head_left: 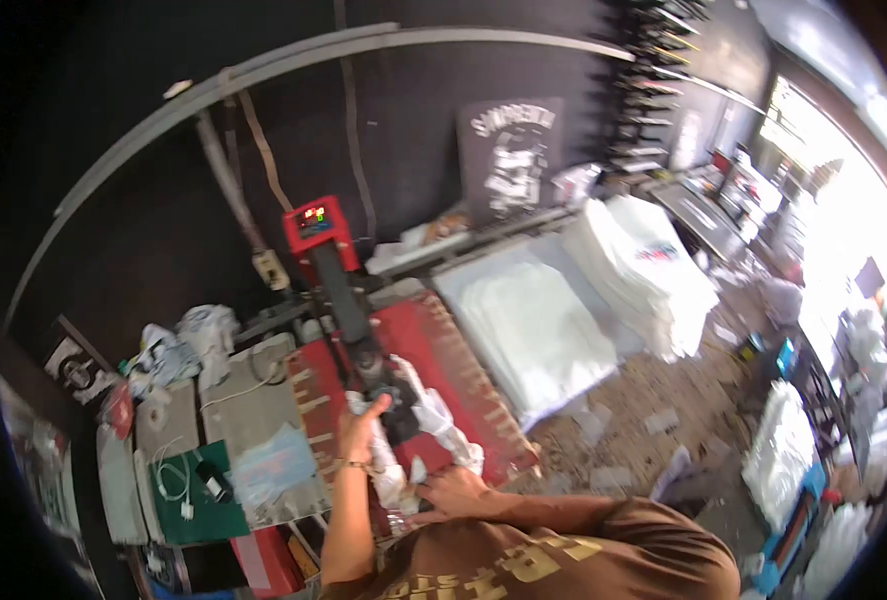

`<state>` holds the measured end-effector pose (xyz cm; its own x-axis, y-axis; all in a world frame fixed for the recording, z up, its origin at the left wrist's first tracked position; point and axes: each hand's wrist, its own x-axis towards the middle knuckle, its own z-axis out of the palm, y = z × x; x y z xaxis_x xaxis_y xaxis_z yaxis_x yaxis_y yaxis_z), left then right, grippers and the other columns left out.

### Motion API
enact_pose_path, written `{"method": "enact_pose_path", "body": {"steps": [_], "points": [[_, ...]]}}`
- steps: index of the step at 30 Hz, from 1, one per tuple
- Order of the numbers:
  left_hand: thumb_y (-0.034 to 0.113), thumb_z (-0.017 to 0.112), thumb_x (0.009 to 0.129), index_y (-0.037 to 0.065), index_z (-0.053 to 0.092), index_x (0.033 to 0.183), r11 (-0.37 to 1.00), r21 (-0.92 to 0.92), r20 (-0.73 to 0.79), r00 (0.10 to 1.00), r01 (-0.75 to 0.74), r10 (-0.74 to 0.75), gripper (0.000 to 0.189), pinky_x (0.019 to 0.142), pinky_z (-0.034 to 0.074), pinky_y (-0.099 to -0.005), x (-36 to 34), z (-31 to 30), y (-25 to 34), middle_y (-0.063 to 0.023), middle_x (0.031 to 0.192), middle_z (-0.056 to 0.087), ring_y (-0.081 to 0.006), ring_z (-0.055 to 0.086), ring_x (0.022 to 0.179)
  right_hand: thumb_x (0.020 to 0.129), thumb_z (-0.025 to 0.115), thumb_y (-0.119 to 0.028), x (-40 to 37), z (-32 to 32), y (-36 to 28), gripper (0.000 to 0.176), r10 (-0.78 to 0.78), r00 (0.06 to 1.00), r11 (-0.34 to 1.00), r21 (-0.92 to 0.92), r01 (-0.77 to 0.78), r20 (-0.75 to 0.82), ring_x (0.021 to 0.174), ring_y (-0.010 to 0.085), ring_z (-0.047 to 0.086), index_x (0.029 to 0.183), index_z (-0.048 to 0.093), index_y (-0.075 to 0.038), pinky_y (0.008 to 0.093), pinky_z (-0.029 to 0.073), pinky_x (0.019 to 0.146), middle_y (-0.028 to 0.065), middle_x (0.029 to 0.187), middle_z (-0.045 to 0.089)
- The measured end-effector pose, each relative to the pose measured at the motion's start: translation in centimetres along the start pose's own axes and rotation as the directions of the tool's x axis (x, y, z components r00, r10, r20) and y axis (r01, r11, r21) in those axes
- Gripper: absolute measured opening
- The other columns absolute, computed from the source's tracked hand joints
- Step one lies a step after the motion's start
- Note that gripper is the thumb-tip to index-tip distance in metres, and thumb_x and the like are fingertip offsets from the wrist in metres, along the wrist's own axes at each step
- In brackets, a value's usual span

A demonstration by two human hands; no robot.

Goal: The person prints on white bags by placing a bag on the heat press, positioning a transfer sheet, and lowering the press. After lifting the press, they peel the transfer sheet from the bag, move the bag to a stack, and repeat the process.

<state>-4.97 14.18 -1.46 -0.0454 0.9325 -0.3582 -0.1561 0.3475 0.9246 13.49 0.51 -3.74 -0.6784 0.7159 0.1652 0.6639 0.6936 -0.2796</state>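
A heat press point(339, 290) with a red display head and a dark arm stands over a red mat point(413, 335). My left hand point(361, 428) is at the wrapped handle left of the black joint, its thumb raised; what its fingers hold is hard to make out. White wrapping point(433, 415) covers the bar on the right of the joint. Low on the press, close to my body, my right hand point(453, 492) lies near the lower end of the wrapped bars, its fingers blurred.
Stacked white fabric point(538, 330) and a taller white pile point(643, 270) lie right of the press. A green mat point(193, 500) with a cable and black adapter sits left. Plastic bags point(778, 455) stand at the right; a printed board point(513, 160) leans on the wall.
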Motion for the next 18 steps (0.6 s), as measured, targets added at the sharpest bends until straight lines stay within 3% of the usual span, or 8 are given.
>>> {"method": "enact_pose_path", "body": {"steps": [4, 9, 10, 12, 13, 14, 16, 18], "points": [[0.022, 0.089, 0.072, 0.001, 0.067, 0.118, 0.995, -0.075, 0.026, 0.997, -0.066, 0.068, 0.055, 0.080, 0.054, -0.0368, 0.8, 0.3, 0.0, -0.0086, 0.107, 0.071, -0.0202, 0.067, 0.090, 0.087, 0.054, -0.072, 0.4, -0.6, 0.1, 0.071, 0.015, 0.988, 0.996, 0.079, -0.028, 0.153, 0.065, 0.0336, 0.069, 0.096, 0.071, -0.004, 0.0438, 0.054, 0.055, 0.0154, 0.068, 0.067], [0.029, 0.085, 0.073, -0.005, 0.072, 0.103, 0.932, 0.335, -0.052, 0.985, -0.137, 0.163, 0.047, 0.078, 0.050, -0.0336, 2.1, -2.4, 1.6, -0.0099, 0.097, 0.071, -0.0198, 0.065, 0.083, 0.086, 0.051, -0.074, 0.6, -4.2, -1.6, 0.073, 0.023, 0.985, 0.996, 0.076, -0.036, 0.172, 0.060, 0.0327, 0.068, 0.087, 0.072, -0.004, 0.0460, 0.052, 0.051, 0.0142, 0.064, 0.066], [0.031, 0.084, 0.073, -0.007, 0.073, 0.099, 0.862, 0.495, -0.056, 0.987, -0.106, 0.153, 0.047, 0.076, 0.049, -0.0332, 1.9, -3.1, 1.4, -0.0101, 0.095, 0.071, -0.0192, 0.063, 0.081, 0.086, 0.051, -0.074, 0.5, -7.4, -3.6, 0.073, 0.013, 1.000, 0.997, 0.073, -0.014, 0.018, 0.059, 0.0322, 0.068, 0.078, 0.072, -0.005, 0.0458, 0.053, 0.051, 0.0137, 0.062, 0.065], [0.033, 0.082, 0.073, -0.006, 0.073, 0.087, 0.897, 0.427, -0.114, 0.978, -0.110, 0.175, 0.042, 0.072, 0.048, -0.0341, -1.9, -0.5, 4.2, -0.0084, 0.085, 0.068, -0.0193, 0.060, 0.074, 0.086, 0.052, -0.073, 0.9, -7.8, -2.9, 0.073, 0.067, 0.976, 0.982, 0.160, -0.102, 0.209, 0.069, 0.0317, 0.071, 0.070, 0.071, -0.004, 0.0443, 0.056, 0.059, 0.0155, 0.074, 0.069], [0.032, 0.082, 0.074, -0.004, 0.071, 0.081, 0.837, 0.546, -0.131, 0.983, -0.037, 0.128, 0.039, 0.067, 0.046, -0.0361, 0.1, -2.0, 3.5, -0.0053, 0.078, 0.064, -0.0201, 0.054, 0.066, 0.085, 0.054, -0.072, 0.5, -8.0, -3.0, 0.072, 0.027, 0.996, 0.983, 0.179, -0.041, 0.082, 0.067, 0.0317, 0.070, 0.069, 0.070, -0.003, 0.0434, 0.055, 0.058, 0.0149, 0.073, 0.069], [0.032, 0.082, 0.074, -0.002, 0.068, 0.081, 0.846, 0.457, -0.080, 0.934, -0.275, 0.347, 0.037, 0.063, 0.047, -0.0346, -0.4, -0.9, 3.2, -0.0045, 0.073, 0.062, -0.0198, 0.055, 0.061, 0.087, 0.051, -0.073, 0.5, -8.1, -2.7, 0.072, -0.025, 0.999, 0.995, 0.092, 0.022, 0.027, 0.057, 0.0314, 0.067, 0.077, 0.071, -0.004, 0.0427, 0.052, 0.049, 0.0115, 0.060, 0.063], [0.038, 0.081, 0.078, 0.001, 0.068, 0.093, 0.958, 0.285, -0.033, 0.999, -0.004, 0.014, 0.042, 0.059, 0.049, -0.0308, -2.0, -0.6, 4.4, -0.0051, 0.073, 0.063, -0.0173, 0.061, 0.063, 0.089, 0.049, -0.073, 0.1, -7.6, -3.0, 0.073, 0.003, 0.998, 0.998, 0.066, -0.006, 0.058, 0.058, 0.0316, 0.067, 0.093, 0.071, -0.004, 0.0421, 0.053, 0.051, 0.0105, 0.061, 0.064], [0.041, 0.077, 0.083, 0.002, 0.067, 0.097, 0.984, 0.172, -0.038, 0.998, 0.053, -0.047, 0.042, 0.058, 0.050, -0.0291, -3.4, 0.4, 5.8, -0.0058, 0.075, 0.064, -0.0163, 0.062, 0.064, 0.089, 0.052, -0.071, 0.1, -9.1, -3.2, 0.070, 0.014, 0.995, 0.997, 0.075, -0.022, 0.099, 0.065, 0.0321, 0.068, 0.098, 0.069, -0.004, 0.0425, 0.054, 0.055, 0.0119, 0.069, 0.066]]}}
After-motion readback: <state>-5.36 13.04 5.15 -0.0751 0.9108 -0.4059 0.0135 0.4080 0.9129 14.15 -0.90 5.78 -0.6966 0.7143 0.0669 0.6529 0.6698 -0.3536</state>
